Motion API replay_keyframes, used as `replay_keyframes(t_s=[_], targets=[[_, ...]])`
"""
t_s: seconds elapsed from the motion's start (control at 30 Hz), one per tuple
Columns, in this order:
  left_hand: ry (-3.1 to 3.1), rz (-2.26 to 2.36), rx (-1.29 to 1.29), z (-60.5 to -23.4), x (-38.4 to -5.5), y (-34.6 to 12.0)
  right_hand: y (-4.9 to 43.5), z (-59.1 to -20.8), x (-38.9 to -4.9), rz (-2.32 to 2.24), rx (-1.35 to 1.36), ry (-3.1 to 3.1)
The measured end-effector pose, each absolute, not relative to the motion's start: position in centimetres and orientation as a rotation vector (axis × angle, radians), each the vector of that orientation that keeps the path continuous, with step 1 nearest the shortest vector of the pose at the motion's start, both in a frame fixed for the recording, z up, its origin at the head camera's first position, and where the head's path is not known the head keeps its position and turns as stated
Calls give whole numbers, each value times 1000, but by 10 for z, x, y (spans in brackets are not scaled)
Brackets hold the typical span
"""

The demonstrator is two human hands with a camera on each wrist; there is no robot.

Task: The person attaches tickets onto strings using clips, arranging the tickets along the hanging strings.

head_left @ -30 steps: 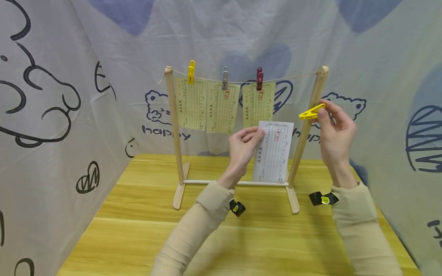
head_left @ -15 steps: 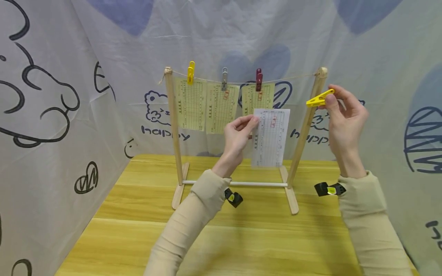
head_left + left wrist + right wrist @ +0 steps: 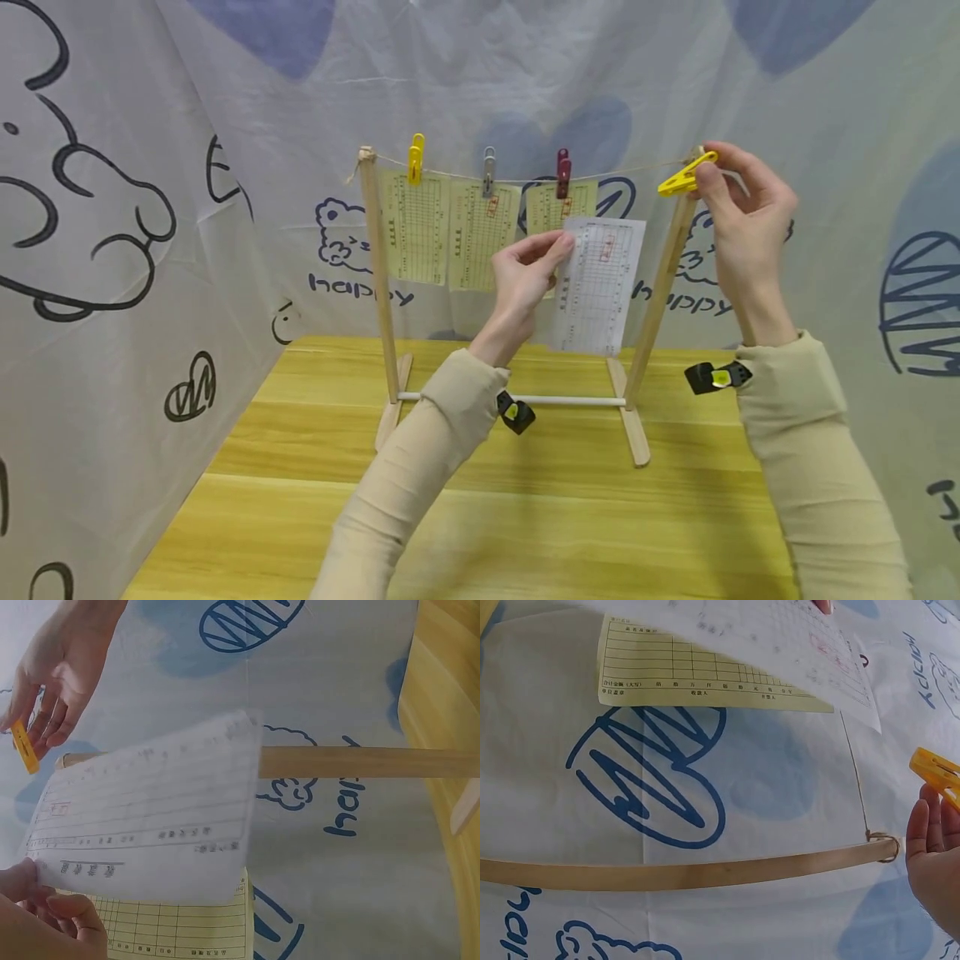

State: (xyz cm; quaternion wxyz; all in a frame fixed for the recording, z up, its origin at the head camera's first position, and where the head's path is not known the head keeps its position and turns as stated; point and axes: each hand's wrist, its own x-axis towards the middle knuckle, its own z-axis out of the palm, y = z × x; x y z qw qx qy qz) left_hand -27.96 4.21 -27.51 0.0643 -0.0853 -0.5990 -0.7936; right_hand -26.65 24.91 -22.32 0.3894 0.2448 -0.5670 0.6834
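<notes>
My left hand [image 3: 525,271] pinches a white printed form [image 3: 600,287] by its upper left edge, holding it upright below the string. A red stamp shows near its top. My right hand [image 3: 750,208] holds a yellow clothespin [image 3: 686,175] between thumb and fingers, beside the top of the right post [image 3: 667,250]. In the right wrist view this clothespin [image 3: 936,769] points past the knotted post end. The white form overlaps the lower part of a yellow form [image 3: 540,200], which hangs from the string by a dark red clothespin [image 3: 563,173].
Two more yellow forms hang on the left, one under a yellow clothespin [image 3: 416,158], one under a grey clothespin [image 3: 489,171]. The string [image 3: 637,169] runs between two wooden posts joined by a white bar [image 3: 570,401]. The stand is on a wood-grain table [image 3: 525,517] before a printed curtain.
My right hand has risen with the yellow clothespin, from mid-post to near the post's top. My left hand has lifted the white form closer to the string.
</notes>
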Motion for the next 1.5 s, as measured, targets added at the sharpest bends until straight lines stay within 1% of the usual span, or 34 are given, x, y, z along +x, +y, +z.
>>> replay_keyframes(t_s=[0.3, 0.67, 0.97, 1.2, 1.5], targets=[[-1754, -2391, -285, -268, -285, 54, 249, -214, -275, 1671, 564, -1537], [-1762, -2380, -305, -266, -292, 64, 250, -203, -289, 1305, 457, -1704], [-1719, -2405, -324, -265, -298, 75, 250, -193, -297, 1134, 448, -1792], [-1710, -2416, -263, -263, -302, 85, 253, -187, -307, 1122, 369, -1835], [-1673, -2419, -202, -260, -308, 94, 253, -178, -309, 1119, 316, -1924]])
